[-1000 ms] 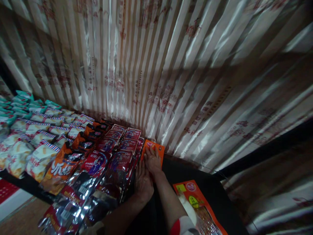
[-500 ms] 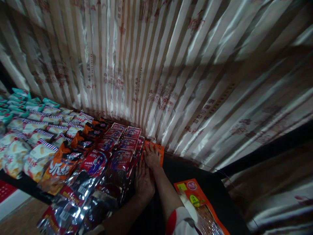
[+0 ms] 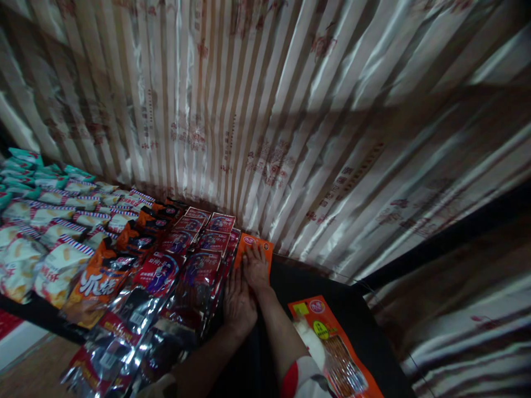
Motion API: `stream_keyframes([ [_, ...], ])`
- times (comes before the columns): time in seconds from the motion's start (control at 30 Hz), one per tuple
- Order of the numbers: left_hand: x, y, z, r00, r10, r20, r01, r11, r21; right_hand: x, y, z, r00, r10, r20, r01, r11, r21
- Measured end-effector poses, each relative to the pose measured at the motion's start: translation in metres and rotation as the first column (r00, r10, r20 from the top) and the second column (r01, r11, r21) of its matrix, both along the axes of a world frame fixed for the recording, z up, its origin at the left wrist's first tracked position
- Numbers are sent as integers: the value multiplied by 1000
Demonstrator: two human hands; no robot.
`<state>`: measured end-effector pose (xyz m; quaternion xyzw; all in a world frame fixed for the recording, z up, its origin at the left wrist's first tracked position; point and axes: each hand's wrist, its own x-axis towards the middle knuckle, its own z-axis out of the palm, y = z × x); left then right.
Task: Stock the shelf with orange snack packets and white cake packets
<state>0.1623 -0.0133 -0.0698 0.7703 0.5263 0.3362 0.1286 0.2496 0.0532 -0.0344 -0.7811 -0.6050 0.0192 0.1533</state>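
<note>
An orange snack packet (image 3: pixel 265 246) lies flat at the back of the black table, against the curtain. My right hand (image 3: pixel 256 269) rests on it with fingers stretched out, covering much of its middle. Just nearer to me, my left hand (image 3: pixel 239 308) lies with straight fingers pointing away, its fingertips at the packet's lower left edge. It sits right beside the stacked dark red packets (image 3: pixel 202 271). The lower part of the orange packet is hidden by my hands and wrists. Neither hand grips anything.
A second orange packet (image 3: pixel 329 326) lies on the black table (image 3: pixel 344 307) beside my right forearm. Leftward are rows of orange-and-black bags (image 3: pixel 99 282), white bags (image 3: pixel 62 271) and green bags (image 3: pixel 22 166). A striped curtain (image 3: pixel 257 138) hangs along the back edge.
Both hands stay on and beside the orange packet in nearly the same pose. The whole view has shifted slightly, so things appear a little further left.
</note>
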Motion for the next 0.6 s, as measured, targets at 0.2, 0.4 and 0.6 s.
stream_keyframes([
  [0.2,3,2,-11,998,28,-49,-26,999,38,2,-15,-9,999,-44,-7,45,981,187],
  [0.4,2,2,-17,996,34,-82,-24,993,118,-2,-36,-12,987,-143,-69,156,955,254],
  [0.6,-6,-18,-3,990,-23,-136,33,997,73,-10,-66,-8,982,-138,-130,162,968,190],
])
